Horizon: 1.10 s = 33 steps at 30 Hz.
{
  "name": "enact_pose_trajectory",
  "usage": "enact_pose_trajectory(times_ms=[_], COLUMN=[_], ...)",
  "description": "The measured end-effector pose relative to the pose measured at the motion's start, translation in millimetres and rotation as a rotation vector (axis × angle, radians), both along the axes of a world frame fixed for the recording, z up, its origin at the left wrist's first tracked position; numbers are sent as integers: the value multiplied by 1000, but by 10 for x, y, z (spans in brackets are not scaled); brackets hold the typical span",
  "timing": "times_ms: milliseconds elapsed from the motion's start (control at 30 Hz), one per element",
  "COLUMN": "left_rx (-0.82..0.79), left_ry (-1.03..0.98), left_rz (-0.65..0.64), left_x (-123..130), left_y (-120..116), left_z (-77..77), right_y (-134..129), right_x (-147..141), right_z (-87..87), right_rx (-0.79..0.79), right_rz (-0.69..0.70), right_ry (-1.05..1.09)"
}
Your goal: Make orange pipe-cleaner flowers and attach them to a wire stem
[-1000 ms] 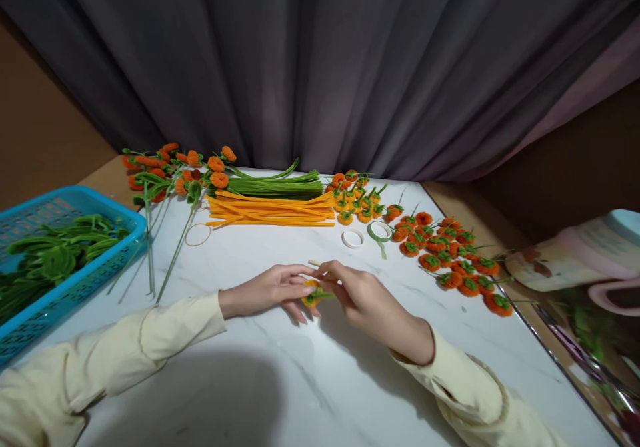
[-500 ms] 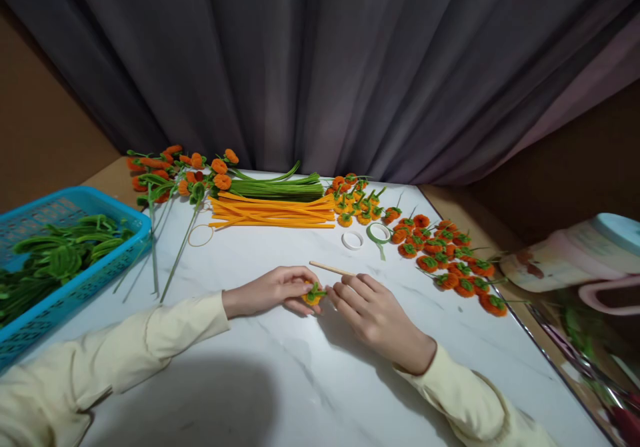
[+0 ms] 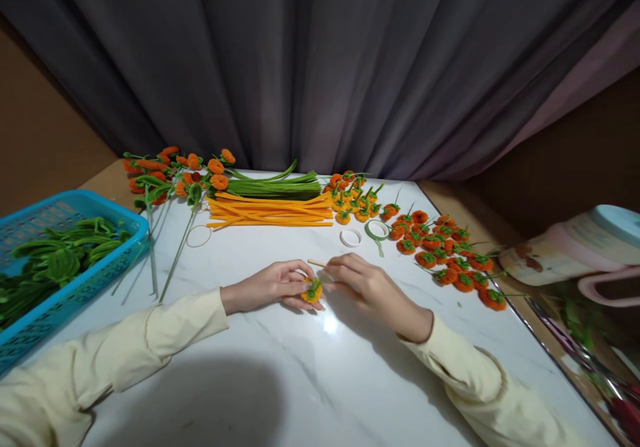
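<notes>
Where the yellow flower sits: at the fingertips of the left hand, held above the table, its green centre turned up towards the camera
Left grip: thumb and fingers closed on the flower's left side; the right part of the bloom juts clear of them
Right grip: fingers of the right hand closed on a thin stick, whose pale end pokes out leftwards, just beyond the flower; the fingertips are just right of the bloom, and whether they touch it I cannot tell
Strips: orange ones lie in a bundle past the hands; green ones lie behind them
Tape: a white roll and a green roll lie near each other, beyond the right hand
Flower heads: yellow ones near the strips; orange ones spread to the right
Basket: blue, at left, with green leaves inside
</notes>
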<state>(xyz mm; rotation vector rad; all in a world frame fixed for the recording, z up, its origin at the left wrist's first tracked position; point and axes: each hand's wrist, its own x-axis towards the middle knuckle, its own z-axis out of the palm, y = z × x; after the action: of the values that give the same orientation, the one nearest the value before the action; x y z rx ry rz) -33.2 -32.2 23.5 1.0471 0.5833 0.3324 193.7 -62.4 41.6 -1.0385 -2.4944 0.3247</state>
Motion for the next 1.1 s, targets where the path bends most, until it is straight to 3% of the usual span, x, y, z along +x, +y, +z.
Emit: enact_pose_trajectory(times_ms=[200,433,567,733,900,1100], left_rx=[8,-50,-80,-85,-72,-51], left_ry=[33,3,-19,-11,3,-10], left_rz=[131,191,200,202,182,173], left_x=[10,2,11,9,-9,-13], left_y=[-9,20,40,42,45,47], left_z=[18,9,6,-10,-27,-48], right_y=[242,215,59,-72,40,113], right_x=[-51,-152,-2,-14,-136,-161], right_z=[73,86,333,636,660,616], right_rx=[-6,60,62,279,368,344], right_rz=[-30,-89,-47,48,200,233], right_ry=[-353,-715,-688,-635,-758,-747])
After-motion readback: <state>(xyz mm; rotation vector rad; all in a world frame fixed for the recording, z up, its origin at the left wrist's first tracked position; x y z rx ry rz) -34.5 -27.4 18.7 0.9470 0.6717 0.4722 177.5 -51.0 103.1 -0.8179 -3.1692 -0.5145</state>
